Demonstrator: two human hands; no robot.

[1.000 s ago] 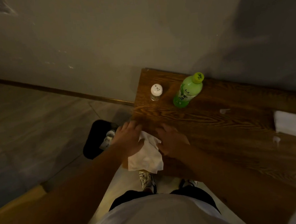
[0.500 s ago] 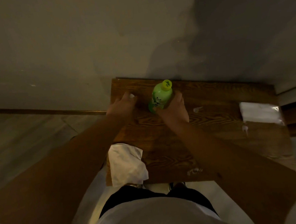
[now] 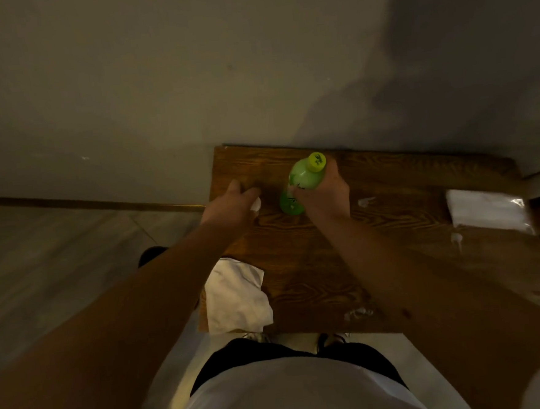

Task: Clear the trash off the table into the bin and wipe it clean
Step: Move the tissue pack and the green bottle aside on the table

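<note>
**Both hands at the back of the surface**

The right hand [image 3: 323, 191] is wrapping its grip around the green bottle [image 3: 302, 183], which is standing on the surface [image 3: 314, 265]. The left hand [image 3: 232, 203] is closing over a small white thing [image 3: 256, 204], probably a shaker. A white cloth [image 3: 237, 297] is lying at the near left corner, and the bin [image 3: 150, 254] is showing on the floor beside it.

Bare forearms running in from the lower corners to the left hand [image 3: 230, 205] and right hand [image 3: 325, 194]. White short sleeves at both bottom corners, white shirt [image 3: 275, 395] at lower centre, dark shorts [image 3: 257, 355] above it, pale laced shoes [image 3: 331, 339] beyond.
</note>
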